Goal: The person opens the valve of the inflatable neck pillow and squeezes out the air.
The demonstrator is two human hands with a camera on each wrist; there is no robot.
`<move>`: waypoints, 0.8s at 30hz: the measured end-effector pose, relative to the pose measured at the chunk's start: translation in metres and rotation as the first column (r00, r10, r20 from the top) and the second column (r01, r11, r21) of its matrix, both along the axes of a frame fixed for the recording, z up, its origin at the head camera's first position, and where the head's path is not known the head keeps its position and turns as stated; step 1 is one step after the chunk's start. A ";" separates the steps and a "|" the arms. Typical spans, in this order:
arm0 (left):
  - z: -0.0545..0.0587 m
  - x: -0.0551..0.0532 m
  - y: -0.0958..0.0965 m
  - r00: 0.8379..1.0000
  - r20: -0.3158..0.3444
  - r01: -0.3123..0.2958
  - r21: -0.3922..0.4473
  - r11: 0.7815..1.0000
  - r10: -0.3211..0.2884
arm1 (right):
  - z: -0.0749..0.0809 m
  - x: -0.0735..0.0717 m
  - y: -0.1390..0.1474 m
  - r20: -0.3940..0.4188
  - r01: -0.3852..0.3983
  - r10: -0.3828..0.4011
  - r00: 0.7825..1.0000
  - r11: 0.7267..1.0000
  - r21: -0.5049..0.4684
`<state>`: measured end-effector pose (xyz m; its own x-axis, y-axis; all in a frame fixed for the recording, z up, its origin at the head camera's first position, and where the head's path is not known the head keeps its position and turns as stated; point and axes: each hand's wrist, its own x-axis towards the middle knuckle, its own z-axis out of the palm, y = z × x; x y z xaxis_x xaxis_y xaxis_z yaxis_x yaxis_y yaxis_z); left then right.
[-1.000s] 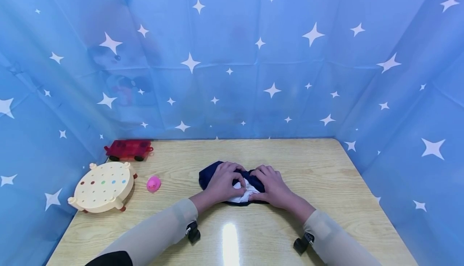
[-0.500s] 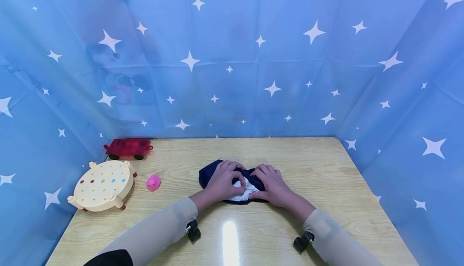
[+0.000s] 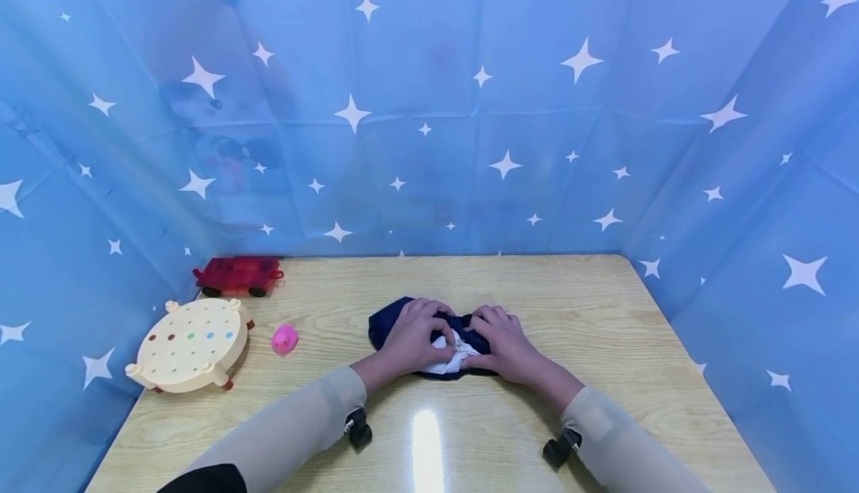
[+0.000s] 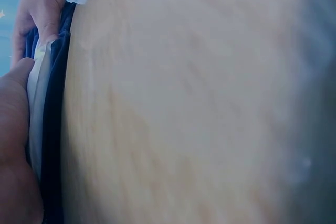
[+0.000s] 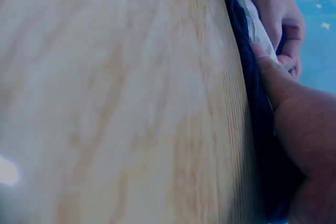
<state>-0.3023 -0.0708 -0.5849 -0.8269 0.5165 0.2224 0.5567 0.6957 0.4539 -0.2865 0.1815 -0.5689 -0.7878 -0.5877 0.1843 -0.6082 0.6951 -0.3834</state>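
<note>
In the head view, a navy cloth item with white inner fabric lies on the table in front of me. My left hand is over its left half, with thumb and index finger pinching the white fabric. On the right half, my right hand grips the navy edge, thumb on the white part and fingers curled over the far side. The left wrist view shows the navy rim beside the white layer. In the right wrist view, the right thumb presses against the white layer. The palms hide much of the item.
On the left of the wooden table stand a cream round pegboard toy with legs, a red toy wagon and a small pink toy. A blue star curtain closes off the back and sides.
The right fingertips have shifted slightly to the right on the navy cloth. The left hand and the cloth item stay almost still.
</note>
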 end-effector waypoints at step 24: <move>0.000 0.000 0.000 1.000 0.019 -0.001 0.009 1.000 0.001 | -0.006 -0.001 0.003 -0.029 -0.025 0.025 0.999 1.000 -0.010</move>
<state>-0.3023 -0.0710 -0.5849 -0.8317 0.5134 0.2117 0.5471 0.6921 0.4708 -0.2871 0.1843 -0.5749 -0.7672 -0.6050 0.2131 -0.6362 0.6756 -0.3725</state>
